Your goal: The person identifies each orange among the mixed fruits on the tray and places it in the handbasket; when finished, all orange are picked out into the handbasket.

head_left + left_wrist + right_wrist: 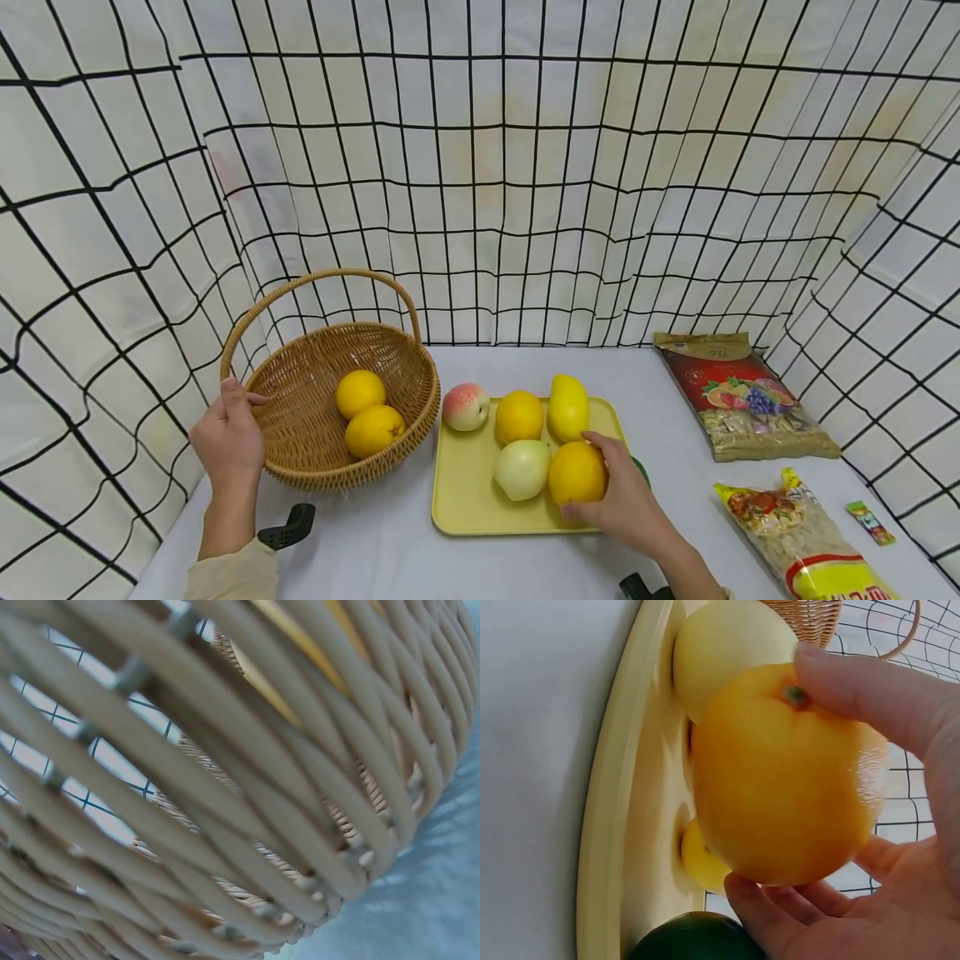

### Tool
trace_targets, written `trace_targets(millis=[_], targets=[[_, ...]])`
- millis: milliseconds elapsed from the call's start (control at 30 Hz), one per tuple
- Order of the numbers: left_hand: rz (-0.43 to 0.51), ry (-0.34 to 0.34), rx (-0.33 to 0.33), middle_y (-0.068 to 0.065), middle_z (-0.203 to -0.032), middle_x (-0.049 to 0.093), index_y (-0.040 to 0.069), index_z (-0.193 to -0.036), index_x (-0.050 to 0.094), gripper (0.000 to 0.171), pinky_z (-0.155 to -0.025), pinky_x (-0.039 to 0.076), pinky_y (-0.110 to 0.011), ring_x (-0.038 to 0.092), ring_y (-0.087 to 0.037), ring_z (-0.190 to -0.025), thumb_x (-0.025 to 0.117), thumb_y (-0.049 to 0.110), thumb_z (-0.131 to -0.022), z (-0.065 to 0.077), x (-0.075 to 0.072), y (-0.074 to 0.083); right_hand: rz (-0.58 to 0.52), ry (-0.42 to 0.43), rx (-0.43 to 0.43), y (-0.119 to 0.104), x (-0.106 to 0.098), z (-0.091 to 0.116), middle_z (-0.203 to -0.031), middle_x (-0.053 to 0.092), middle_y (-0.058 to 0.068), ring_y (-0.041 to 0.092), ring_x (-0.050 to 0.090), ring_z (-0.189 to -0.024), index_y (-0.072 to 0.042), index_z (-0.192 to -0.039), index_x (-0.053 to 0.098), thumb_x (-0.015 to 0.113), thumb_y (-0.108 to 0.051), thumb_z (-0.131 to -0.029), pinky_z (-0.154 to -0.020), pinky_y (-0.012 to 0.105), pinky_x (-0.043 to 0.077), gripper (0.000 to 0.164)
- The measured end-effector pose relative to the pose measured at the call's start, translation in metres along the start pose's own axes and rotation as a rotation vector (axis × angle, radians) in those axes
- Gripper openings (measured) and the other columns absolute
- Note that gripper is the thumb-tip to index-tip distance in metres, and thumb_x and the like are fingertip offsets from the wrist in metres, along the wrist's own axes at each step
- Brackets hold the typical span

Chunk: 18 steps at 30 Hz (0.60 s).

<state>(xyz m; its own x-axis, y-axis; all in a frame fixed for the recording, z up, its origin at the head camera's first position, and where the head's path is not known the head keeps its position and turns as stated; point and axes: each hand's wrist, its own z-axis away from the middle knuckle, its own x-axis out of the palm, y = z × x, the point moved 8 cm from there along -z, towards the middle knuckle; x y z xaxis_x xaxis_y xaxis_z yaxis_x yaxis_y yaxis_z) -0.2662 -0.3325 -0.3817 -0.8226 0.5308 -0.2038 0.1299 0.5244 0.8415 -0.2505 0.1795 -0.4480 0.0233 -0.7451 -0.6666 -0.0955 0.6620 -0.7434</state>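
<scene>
White tabletop [375, 550], hands [234, 429] [630, 500] gripping basket [330, 478] (left) and orange [576, 473] (right), printed bags [750, 400] [802, 533], lettering unreadable

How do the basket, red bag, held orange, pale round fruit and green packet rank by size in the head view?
1. Basket
2. Red bag
3. Orange in the right hand and pale round fruit: too alike to rank
4. Green packet

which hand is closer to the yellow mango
Right. The right hand holds an orange just in front of the mango; the left hand is much farther away, gripping the far-left side of the basket.
</scene>
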Motion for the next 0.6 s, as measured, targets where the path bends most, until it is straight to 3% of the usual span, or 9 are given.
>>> trace_targets(millis=[233,467,600], targets=[[0.013,-0.001,-0.015,0.016,-0.043,0.034,-0.004,-0.074,0.069,0.066,-0.06,0.026,-0.025,0.036,-0.002,-0.054,0.039,0.046,-0.104,-0.001,0.0,-0.001,-0.064,0.067,-0.008,-0.004,-0.009,0.001,-0.133,0.04,0.008,0.027,0.048,-0.116,-0.018,-0.145,0.037,0.093,-0.033,-0.063,-0.098,0.052,0.04,0.1],[-0.018,-0.02,-0.024,0.011,-0.043,0.034,-0.003,-0.076,0.07,0.065,-0.057,0.025,-0.026,0.032,-0.008,-0.05,0.038,0.046,-0.104,0.0,0.001,-0.001,-0.159,0.127,-0.073,-0.012,-0.016,-0.001,-0.129,0.04,0.008,0.025,0.05,-0.109,-0.018,-0.144,0.037,0.088,-0.032,-0.072,-0.089,0.043,0.046,0.09],[-0.013,-0.009,-0.011,0.012,-0.042,0.033,-0.003,-0.075,0.07,0.066,-0.057,0.025,-0.025,0.031,-0.007,-0.049,0.038,0.047,-0.104,0.0,-0.001,-0.001,-0.215,0.149,-0.102,-0.02,-0.017,-0.004,-0.133,0.04,0.007,0.024,0.05,-0.109,-0.018,-0.143,0.037,0.086,-0.027,-0.075,-0.09,0.042,0.046,0.084]])
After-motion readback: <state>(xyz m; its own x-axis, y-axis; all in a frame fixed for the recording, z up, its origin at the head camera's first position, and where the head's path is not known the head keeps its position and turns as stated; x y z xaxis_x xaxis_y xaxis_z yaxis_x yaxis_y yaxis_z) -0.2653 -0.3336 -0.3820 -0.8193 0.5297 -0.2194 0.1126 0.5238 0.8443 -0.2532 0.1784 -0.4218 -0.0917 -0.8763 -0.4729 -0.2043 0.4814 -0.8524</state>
